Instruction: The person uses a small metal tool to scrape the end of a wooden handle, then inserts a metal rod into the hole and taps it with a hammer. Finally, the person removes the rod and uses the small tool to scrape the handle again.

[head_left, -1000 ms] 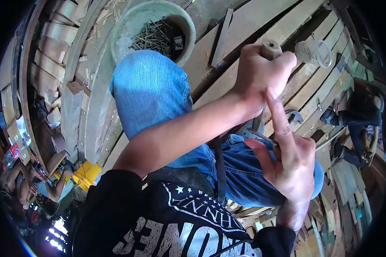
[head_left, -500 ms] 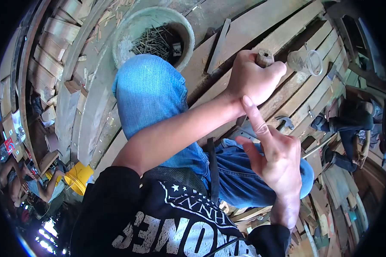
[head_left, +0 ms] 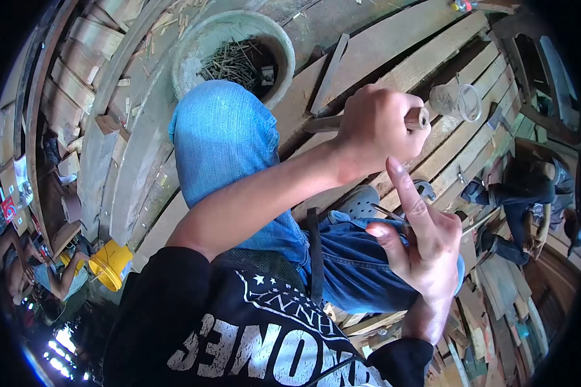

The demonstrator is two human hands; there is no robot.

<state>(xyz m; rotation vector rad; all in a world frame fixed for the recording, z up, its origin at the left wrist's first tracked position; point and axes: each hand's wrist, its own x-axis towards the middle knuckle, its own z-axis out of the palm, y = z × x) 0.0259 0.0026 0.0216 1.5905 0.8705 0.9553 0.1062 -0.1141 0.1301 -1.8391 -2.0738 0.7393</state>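
Wooden stick point(head_left: 417, 119) clasped near mid-length in left hand point(head_left: 379, 126), above planks point(head_left: 445, 46), off right rim of bucket point(head_left: 188, 61); judged stiff, light, best gripped mid-shaft. Right hand point(head_left: 429, 242): index extended, hold cannot be told.

A see-through cup point(head_left: 444, 100) sits on the long boards point(head_left: 442, 48) over there. Past it is a person in dark trousers point(head_left: 519, 195) with bent legs. Lots of wood bits point(head_left: 500, 284) lie in a messy heap near that person. On the other side there's a bright yellow bucket point(head_left: 108, 263), with another person point(head_left: 59, 280) near it. Something small and red point(head_left: 8, 209) is there too, too blurry to tell.
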